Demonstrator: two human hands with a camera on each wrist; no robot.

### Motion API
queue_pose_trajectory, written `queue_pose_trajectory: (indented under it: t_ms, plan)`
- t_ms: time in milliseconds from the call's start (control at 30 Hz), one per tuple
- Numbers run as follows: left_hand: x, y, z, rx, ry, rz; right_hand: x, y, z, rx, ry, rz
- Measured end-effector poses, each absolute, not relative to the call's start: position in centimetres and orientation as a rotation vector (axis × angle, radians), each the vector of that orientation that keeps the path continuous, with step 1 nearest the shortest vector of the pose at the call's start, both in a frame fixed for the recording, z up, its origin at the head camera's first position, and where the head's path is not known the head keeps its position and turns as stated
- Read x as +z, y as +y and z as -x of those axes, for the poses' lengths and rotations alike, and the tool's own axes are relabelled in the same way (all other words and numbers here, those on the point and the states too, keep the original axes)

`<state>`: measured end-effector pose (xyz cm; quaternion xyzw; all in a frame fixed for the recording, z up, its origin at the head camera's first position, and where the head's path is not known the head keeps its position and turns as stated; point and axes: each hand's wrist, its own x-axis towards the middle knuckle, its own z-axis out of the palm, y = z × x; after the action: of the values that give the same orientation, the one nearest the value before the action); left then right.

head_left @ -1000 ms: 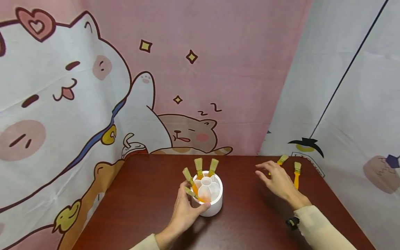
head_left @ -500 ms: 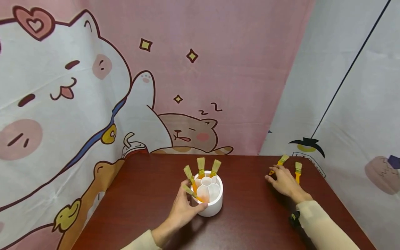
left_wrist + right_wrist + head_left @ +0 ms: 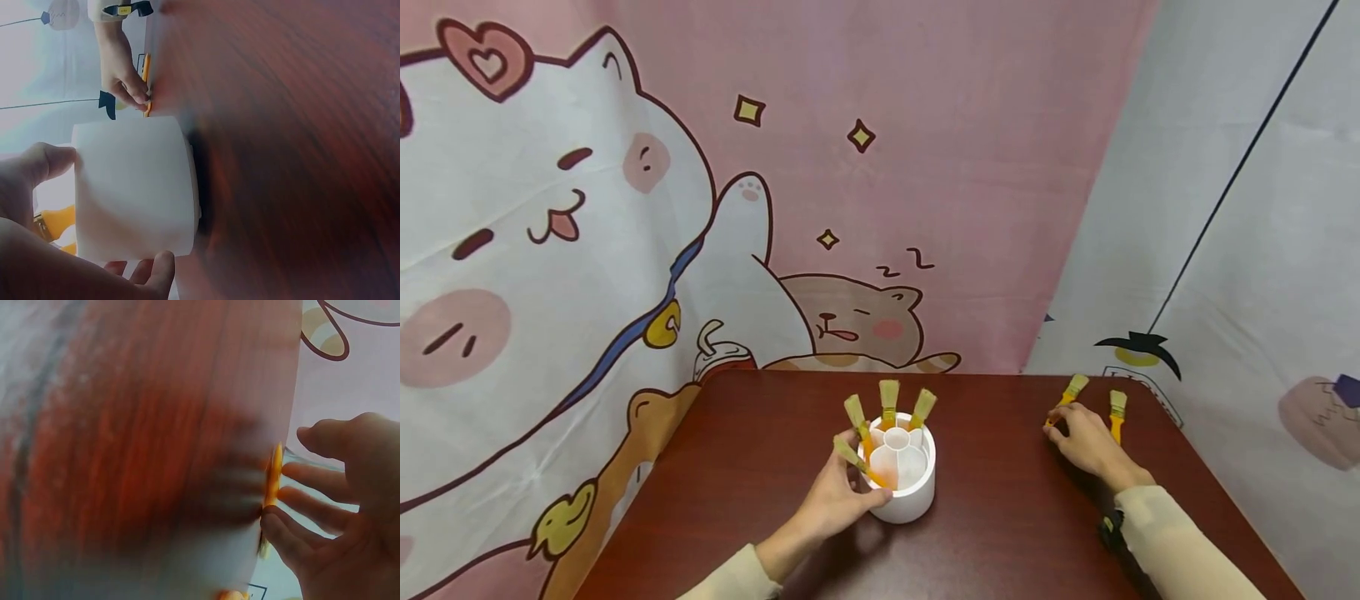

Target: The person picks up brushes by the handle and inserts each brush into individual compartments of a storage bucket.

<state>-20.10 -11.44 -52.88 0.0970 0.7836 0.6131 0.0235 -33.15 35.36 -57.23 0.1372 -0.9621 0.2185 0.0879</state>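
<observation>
My left hand (image 3: 837, 500) grips a white round brush pot (image 3: 913, 503), thumb at the near rim and fingers around its left side. The pot stands on the table and has petal-shaped compartments inside. Several flat paintbrushes (image 3: 889, 396) lean in it, bristles up. In the left wrist view the pot's smooth wall (image 3: 134, 187) fills the middle. My right hand (image 3: 1088, 442) is at a yellow-handled paintbrush (image 3: 1077, 385) lying at the far right. In the right wrist view, fingertips (image 3: 275, 519) touch that brush's handle (image 3: 275, 472), while the thumb (image 3: 322, 436) stays apart from it.
Another yellow-handled paintbrush (image 3: 1117, 408) lies just right of my right hand. The dark red wooden table (image 3: 985, 517) ends at a cartoon-printed cloth (image 3: 970, 208) behind it and along its sides.
My right hand has moved right and down to the brush, whose bristle end has shifted slightly. My left hand keeps its grip on the pot, and the brushes in it lean a little further right.
</observation>
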Motion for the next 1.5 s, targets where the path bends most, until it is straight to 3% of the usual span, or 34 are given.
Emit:
queue_pose_trajectory:
  t_ms: [633,1167,1500]
  plan:
    - [-52.8,-12.1,20.8,1.831,2.427,-0.386,-56.9,35.1,33.6,0.627,-2.797,-0.414]
    - [-52.7,-12.0,21.1,1.845,2.367,-0.413,-56.9,35.2,35.8,0.641,-2.861,-0.068]
    - [-52.7,-12.2,21.2,1.837,2.359,-0.432,-58.7,36.0,37.5,0.723,-2.823,-0.064]
